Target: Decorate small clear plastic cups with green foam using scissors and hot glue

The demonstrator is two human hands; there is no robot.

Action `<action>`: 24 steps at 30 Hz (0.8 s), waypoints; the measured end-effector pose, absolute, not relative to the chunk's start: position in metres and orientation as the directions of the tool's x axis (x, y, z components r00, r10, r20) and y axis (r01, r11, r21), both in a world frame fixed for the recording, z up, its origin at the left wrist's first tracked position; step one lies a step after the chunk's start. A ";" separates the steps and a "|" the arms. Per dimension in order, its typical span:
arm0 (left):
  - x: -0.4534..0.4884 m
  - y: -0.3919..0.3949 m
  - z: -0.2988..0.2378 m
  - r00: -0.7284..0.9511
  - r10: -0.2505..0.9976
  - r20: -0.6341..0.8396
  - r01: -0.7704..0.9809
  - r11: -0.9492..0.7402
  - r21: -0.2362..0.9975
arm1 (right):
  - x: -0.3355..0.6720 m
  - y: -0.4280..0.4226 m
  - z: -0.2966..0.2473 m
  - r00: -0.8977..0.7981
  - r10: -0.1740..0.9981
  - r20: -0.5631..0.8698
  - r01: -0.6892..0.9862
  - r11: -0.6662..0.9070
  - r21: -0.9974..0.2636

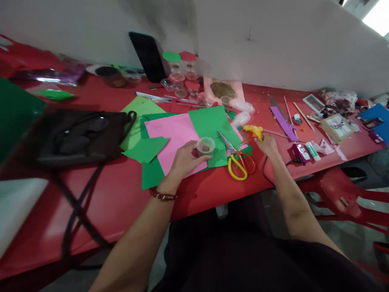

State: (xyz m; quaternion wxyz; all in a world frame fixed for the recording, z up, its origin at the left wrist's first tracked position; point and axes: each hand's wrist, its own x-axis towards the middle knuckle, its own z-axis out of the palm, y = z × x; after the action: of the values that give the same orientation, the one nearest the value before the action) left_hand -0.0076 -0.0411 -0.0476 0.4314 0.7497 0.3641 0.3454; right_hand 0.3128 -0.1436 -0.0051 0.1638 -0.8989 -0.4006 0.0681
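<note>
Between the fingers and thumb of my left hand is a small clear plastic cup with something brown at its bottom. I hold it over pink paper and green paper. My right hand is closed around the handle of a yellow glue gun; its nozzle points left, and a pale stick extends from its back. Scissors with one yellow and one red handle lie between my hands, blades resting on the green paper. Clear plastic pieces lie just behind the glue gun.
Stacked clear cups with green and red tops stand by the wall, beside a leaning phone. Brown material lies on pale paper. A dark bag is at left. Rightward are a purple strip, a glue stick and a red chair.
</note>
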 end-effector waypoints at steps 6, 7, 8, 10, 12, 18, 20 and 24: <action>-0.006 -0.042 -0.046 0.569 0.803 0.177 0.295 -0.400 0.868 | 0.321 -0.129 -0.001 0.686 0.719 -0.114 0.584 -0.637 -0.502; -0.006 -0.042 -0.046 0.569 0.801 0.184 0.298 -0.410 0.862 | 0.321 -0.129 0.001 0.681 0.717 -0.146 0.549 -0.632 -0.547; -0.006 -0.041 -0.046 0.566 0.801 0.194 0.300 -0.419 0.857 | 0.320 -0.130 0.002 0.674 0.717 -0.178 0.506 -0.624 -0.595; -0.007 -0.040 -0.048 0.552 0.802 0.227 0.294 -0.442 0.847 | 0.317 -0.134 0.005 0.660 0.715 -0.230 0.408 -0.598 -0.690; -0.007 -0.039 -0.051 0.528 0.805 0.270 0.283 -0.467 0.838 | 0.311 -0.139 0.008 0.654 0.716 -0.244 0.310 -0.548 -0.777; -0.010 -0.038 -0.057 0.472 0.833 0.290 0.239 -0.438 0.867 | 0.277 -0.146 0.015 0.607 0.772 -0.189 0.071 -0.290 -0.954; -0.009 -0.038 -0.058 0.453 0.853 0.259 0.185 -0.374 0.909 | 0.263 -0.143 0.015 0.549 0.810 -0.207 -0.150 -0.149 -0.977; -0.008 -0.038 -0.058 0.421 0.894 0.151 0.002 -0.167 0.986 | 0.236 -0.134 0.011 0.461 0.864 -0.203 -0.371 -0.020 -0.928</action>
State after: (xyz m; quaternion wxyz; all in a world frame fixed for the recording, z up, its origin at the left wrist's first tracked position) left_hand -0.0081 -0.0384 -0.0581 0.5438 0.6442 0.3477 0.4104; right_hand 0.2362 -0.1341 0.0108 0.6620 -0.5407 -0.2278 0.4664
